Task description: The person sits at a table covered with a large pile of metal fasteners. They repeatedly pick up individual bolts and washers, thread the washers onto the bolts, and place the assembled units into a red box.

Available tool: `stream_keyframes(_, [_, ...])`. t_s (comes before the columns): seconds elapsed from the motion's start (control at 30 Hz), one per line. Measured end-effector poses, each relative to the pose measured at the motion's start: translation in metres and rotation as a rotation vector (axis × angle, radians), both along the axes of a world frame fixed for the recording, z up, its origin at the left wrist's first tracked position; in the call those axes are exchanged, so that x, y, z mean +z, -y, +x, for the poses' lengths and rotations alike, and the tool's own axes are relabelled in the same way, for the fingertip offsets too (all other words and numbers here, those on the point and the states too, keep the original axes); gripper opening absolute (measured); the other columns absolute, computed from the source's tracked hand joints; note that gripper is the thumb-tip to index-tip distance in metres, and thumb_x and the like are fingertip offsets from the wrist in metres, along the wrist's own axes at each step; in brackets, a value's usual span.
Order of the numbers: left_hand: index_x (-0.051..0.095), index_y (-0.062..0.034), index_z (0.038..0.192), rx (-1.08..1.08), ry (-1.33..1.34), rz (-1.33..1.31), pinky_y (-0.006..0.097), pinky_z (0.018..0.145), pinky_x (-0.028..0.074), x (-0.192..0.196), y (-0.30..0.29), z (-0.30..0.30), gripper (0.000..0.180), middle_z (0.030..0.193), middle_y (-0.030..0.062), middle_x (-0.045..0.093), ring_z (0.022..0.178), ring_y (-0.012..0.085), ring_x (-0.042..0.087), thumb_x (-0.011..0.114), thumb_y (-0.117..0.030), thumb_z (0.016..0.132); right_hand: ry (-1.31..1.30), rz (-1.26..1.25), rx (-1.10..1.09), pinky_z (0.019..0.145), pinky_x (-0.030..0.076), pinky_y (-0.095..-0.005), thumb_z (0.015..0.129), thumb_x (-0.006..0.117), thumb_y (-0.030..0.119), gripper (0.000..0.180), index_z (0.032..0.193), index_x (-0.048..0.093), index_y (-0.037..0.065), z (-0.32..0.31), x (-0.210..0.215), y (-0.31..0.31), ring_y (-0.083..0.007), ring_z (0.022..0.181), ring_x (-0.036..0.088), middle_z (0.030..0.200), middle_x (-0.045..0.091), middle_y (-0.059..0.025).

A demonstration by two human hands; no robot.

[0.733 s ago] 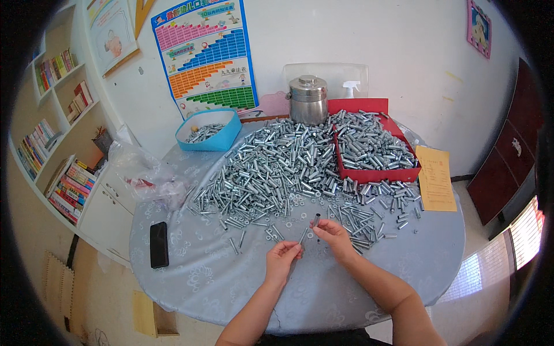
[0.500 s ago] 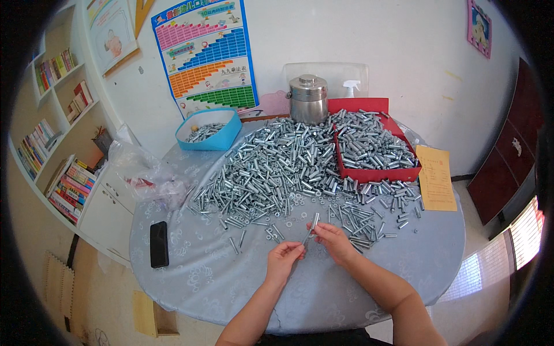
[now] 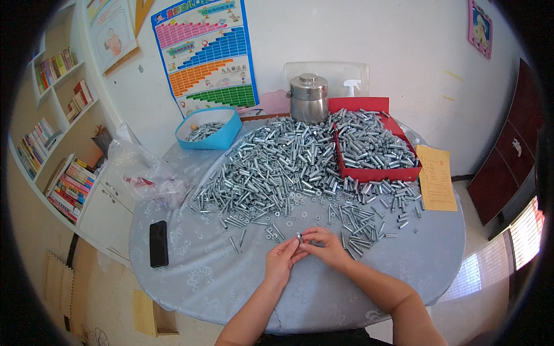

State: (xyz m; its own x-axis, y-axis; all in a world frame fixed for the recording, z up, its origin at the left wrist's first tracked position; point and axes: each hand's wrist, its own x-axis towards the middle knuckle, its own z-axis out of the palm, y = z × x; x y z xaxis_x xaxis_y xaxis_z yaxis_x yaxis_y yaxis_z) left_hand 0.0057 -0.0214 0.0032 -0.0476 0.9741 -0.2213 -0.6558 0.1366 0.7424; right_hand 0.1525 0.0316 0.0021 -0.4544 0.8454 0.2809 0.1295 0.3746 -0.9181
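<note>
From the head view, I see my left hand (image 3: 281, 259) and right hand (image 3: 324, 247) meeting just above the near edge of a round surface (image 3: 231, 288) draped in pale blue cloth. The fingers of both hands pinch one small metal bolt (image 3: 300, 236) between them, held close so I can work on it. Just beyond lies a huge heap of bolts (image 3: 277, 167), within easy reach. A red tray (image 3: 378, 173) to the right holds more. A dark phone (image 3: 158, 243) lies well aside on the left.
</note>
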Motion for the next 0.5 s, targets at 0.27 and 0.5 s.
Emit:
stream_keyframes(0.27, [0.057,0.0042,0.098,0.135,-0.061,-0.088,0.028,0.068,0.053,0.003,-0.001,-0.003,0.019,0.086,0.0112,0.060,0.076,0.0176,0.060,0.057,-0.008,0.083,0.265,0.398,-0.105,0.079,0.041,-0.0374,0.078,0.058,0.017,0.018,0.090,0.063,0.004,0.003,0.023,0.003,-0.0298,0.091,0.053,0.101,0.058,-0.0104])
stream_keyframes(0.5, [0.058,0.0065,0.095,0.204,-0.053,-0.071,0.029,0.067,0.053,0.004,-0.002,-0.006,0.020,0.082,0.0136,0.061,0.072,0.0187,0.061,0.060,-0.007,0.081,0.427,0.533,-0.283,0.076,0.040,-0.0375,0.071,0.062,0.014,0.016,0.086,0.064,0.007,0.016,0.013,-0.018,-0.0260,0.089,0.052,0.092,0.059,-0.0063])
